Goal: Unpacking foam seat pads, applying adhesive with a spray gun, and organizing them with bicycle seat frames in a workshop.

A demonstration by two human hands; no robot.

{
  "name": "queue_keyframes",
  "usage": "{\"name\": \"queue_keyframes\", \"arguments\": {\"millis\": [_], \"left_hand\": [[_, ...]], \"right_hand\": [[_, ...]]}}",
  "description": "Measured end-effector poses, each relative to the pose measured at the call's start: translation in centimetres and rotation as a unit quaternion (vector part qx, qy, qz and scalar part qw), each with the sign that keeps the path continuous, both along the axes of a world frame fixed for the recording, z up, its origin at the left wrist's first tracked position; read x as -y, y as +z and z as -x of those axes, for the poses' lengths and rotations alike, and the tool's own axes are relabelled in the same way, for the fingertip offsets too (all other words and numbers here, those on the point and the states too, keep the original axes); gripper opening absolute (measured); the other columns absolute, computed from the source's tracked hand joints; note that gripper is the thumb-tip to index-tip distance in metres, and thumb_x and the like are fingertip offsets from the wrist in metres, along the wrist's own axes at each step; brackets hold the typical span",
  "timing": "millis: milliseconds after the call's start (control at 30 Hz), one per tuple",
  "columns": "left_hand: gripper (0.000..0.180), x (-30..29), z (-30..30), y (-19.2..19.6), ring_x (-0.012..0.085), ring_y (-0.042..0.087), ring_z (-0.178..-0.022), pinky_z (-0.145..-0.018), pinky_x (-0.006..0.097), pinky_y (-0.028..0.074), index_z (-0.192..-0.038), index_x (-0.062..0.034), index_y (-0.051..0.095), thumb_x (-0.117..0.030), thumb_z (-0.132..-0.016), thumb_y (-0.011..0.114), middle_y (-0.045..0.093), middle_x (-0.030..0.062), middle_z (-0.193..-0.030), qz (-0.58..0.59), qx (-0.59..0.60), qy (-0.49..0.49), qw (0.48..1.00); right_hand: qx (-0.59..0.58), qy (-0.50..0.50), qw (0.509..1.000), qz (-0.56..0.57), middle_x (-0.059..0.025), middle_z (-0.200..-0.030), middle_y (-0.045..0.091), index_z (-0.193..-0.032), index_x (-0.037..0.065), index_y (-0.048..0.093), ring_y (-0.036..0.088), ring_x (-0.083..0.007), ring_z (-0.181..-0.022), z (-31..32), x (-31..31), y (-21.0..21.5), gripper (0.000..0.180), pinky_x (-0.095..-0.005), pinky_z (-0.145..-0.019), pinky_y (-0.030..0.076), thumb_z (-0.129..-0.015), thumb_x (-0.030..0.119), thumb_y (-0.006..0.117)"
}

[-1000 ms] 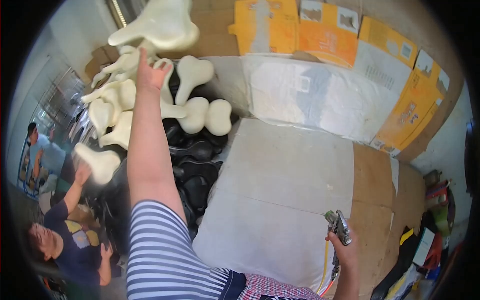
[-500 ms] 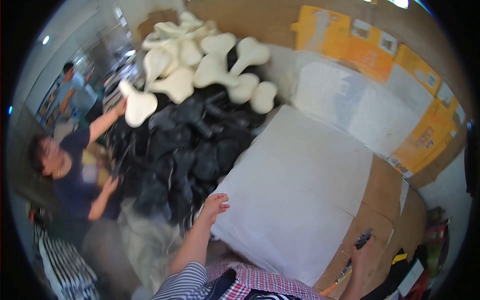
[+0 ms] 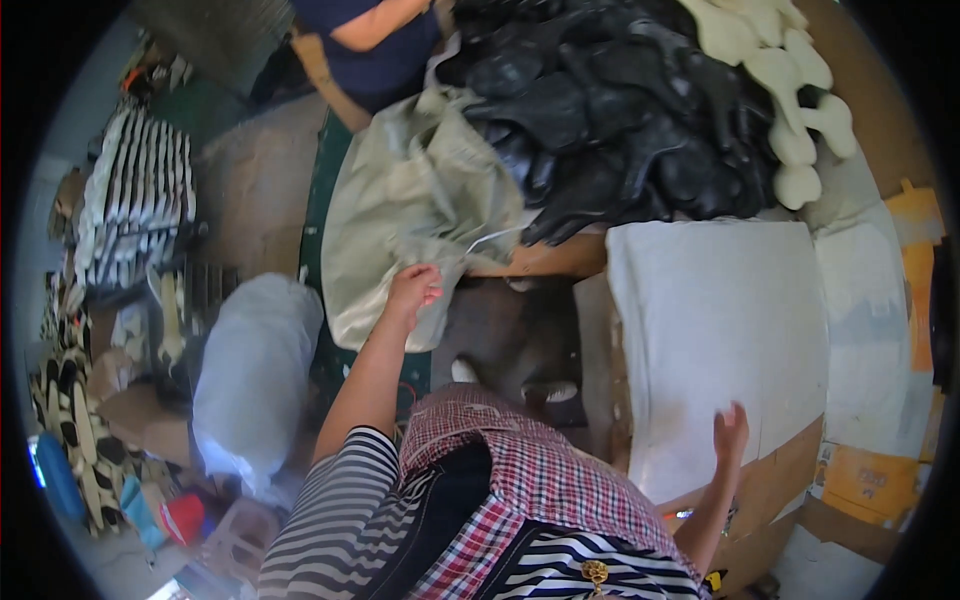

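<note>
My left hand [image 3: 415, 290] is in front of a beige cloth sack [image 3: 375, 225], its fingers loosely bent and slightly apart, with nothing visible in them. Whether it touches the cloth I cannot tell. A pale cord [image 3: 494, 238] lies at the sack's right side. Over the white-covered surface [image 3: 720, 320] at the right is my right hand [image 3: 731, 432], a little blurred, thumb apart from the fingers and nothing seen in it. Close to its wrist, a small shiny orange item [image 3: 685, 513] shows partly behind my arm.
Black molded pieces [image 3: 640, 120] are heaped beyond the sack, with cream-coloured ones [image 3: 780, 85] at far right. A co-worker's dark shirt [image 3: 370, 50] shows at the top. A stuffed white sack [image 3: 258, 375] stands at left, near stacked striped pieces [image 3: 135, 195]. Cardboard [image 3: 770, 475] borders the white cover.
My view has swung left and down, bringing the beige sack nearer the middle. My left hand is now in front of it. The dark tool in my right hand is no longer seen there.
</note>
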State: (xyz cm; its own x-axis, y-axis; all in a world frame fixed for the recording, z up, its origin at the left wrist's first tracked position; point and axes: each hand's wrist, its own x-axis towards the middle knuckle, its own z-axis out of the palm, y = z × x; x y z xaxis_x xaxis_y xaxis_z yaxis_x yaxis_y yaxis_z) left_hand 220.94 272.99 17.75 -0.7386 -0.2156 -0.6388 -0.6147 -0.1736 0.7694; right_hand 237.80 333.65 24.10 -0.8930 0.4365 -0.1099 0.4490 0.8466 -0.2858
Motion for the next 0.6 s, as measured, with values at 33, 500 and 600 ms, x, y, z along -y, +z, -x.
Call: {"name": "queue_keyframes", "arguments": {"millis": [33, 500, 600], "left_hand": [[0.026, 1.9, -1.4, -1.2, 0.0147, 0.061, -0.070, -0.060, 0.026, 0.046, -0.105, -0.0084, 0.059, -0.024, -0.084, 0.063, 0.064, 0.0047, -0.091, 0.004, 0.002, 0.008, 1.000], [0.062, 18.5, -9.0, -5.4, 0.0106, 0.054, -0.071, -0.055, 0.023, 0.044, -0.133, -0.0066, 0.038, -0.013, -0.078, 0.066, 0.057, 0.0076, -0.098, 0.182, 0.029, 0.214, 0.959], [0.061, 19.8, -7.2, -4.2, 0.0170, 0.055, -0.087, -0.073, 0.028, 0.045, -0.130, -0.0060, 0.043, -0.020, -0.077, 0.068, 0.056, 0.0107, -0.110, 0.191, -0.033, 0.182, 0.964]], "right_hand": [[-0.020, 0.034, 0.995, 0.088, -0.0200, -0.097, 0.062, -0.119, 0.001, 0.053, 0.061, -0.0306, -0.091, 4.6, 6.7, 2.7, 0.042, -0.0364, -0.080, 0.049, -0.080, 0.015, 0.064], [0.036, 0.227, 0.924, 0.306, -0.0201, -0.106, 0.060, -0.123, 0.000, 0.048, 0.060, -0.0281, -0.091, 28.9, 54.3, -12.1, 0.063, -0.0362, -0.078, 0.048, -0.076, 0.036, 0.069], [0.265, 0.453, 0.834, 0.171, -0.0240, -0.119, 0.051, -0.126, 0.002, 0.043, 0.057, -0.0359, -0.102, 22.9, 59.2, -12.3, 0.062, -0.0409, -0.081, 0.049, -0.075, 0.032, 0.064]]}}
